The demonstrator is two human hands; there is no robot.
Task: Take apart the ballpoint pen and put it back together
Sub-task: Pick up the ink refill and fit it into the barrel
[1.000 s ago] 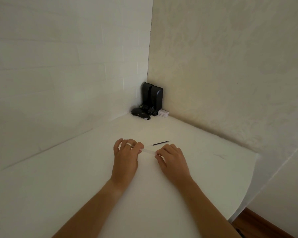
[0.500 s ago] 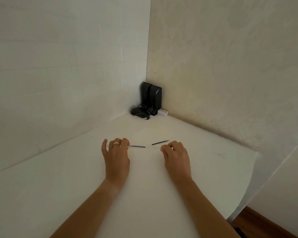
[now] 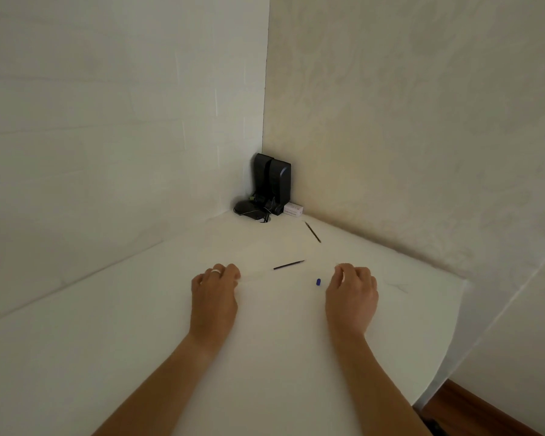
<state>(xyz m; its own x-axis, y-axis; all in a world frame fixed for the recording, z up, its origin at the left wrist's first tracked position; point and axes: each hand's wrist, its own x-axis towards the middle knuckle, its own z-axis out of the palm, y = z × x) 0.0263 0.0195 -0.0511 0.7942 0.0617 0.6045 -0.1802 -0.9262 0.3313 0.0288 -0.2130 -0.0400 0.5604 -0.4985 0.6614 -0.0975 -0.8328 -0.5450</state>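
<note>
My left hand, with a ring on one finger, pinches the end of a clear pen barrel that points right, low over the white table. My right hand is well apart from it, fingers curled together. Whether it holds a small part is hidden. A small blue plug lies on the table just left of my right hand. A thin dark refill lies between and beyond the hands. A second thin dark rod lies farther back near the wall.
Black speakers with a black mouse and a small white box fill the far corner. Walls close the table on the left and at the back. The table's right edge drops to a wooden floor.
The hands have drawn apart from the middle. The blue plug now lies on the table, and a second dark rod has appeared near the back wall.
</note>
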